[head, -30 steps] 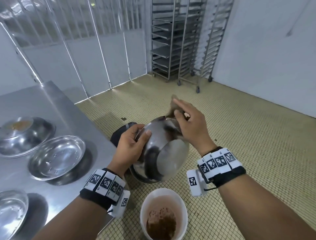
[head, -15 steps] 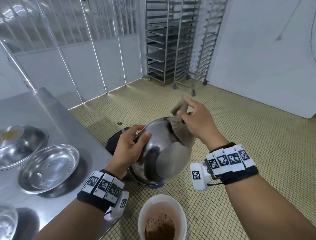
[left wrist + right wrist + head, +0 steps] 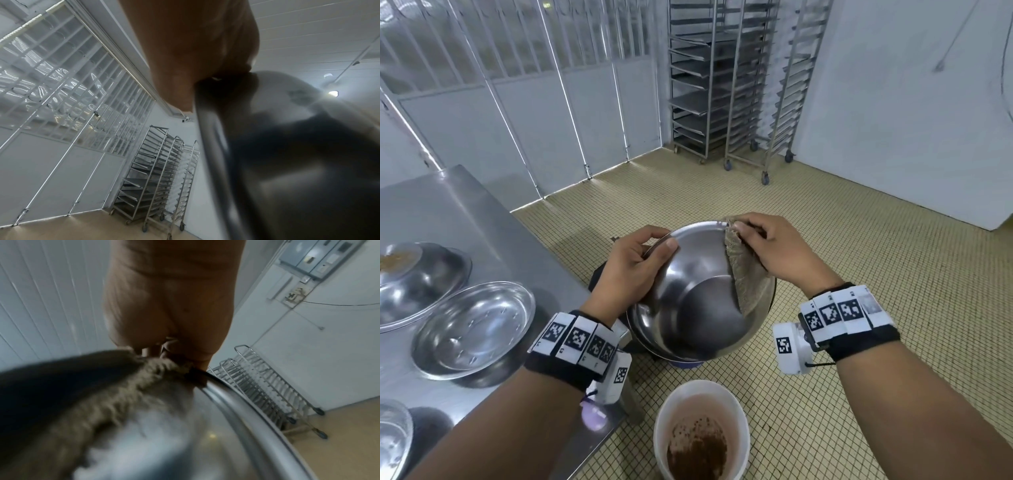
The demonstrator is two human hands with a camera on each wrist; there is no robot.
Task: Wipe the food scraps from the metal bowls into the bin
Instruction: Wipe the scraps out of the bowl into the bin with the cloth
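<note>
I hold a metal bowl (image 3: 695, 301) tilted toward me above a white bin (image 3: 702, 431) that has brown scraps in its bottom. My left hand (image 3: 633, 270) grips the bowl's left rim, thumb inside. My right hand (image 3: 770, 250) pinches a brownish cloth (image 3: 748, 284) at the bowl's far right rim; the cloth hangs down the inner wall. The bowl's inside looks shiny, with no scraps that I can make out. In the left wrist view the bowl (image 3: 298, 162) fills the right side under the palm. The right wrist view shows the cloth (image 3: 98, 399) over the rim (image 3: 242, 402).
A steel table (image 3: 465, 219) stands at my left with an upturned bowl (image 3: 424, 274) carrying crumbs, an upright bowl (image 3: 472, 329) and another bowl (image 3: 393, 442) at the near edge. Wheeled tray racks (image 3: 729, 85) stand at the far wall. A dark object sits on the tiled floor (image 3: 876, 246) behind the bowl.
The bowl has turned so its inside faces me. My right hand drew the cloth from the far side of the bowl to the right rim, where it now hangs inside.
</note>
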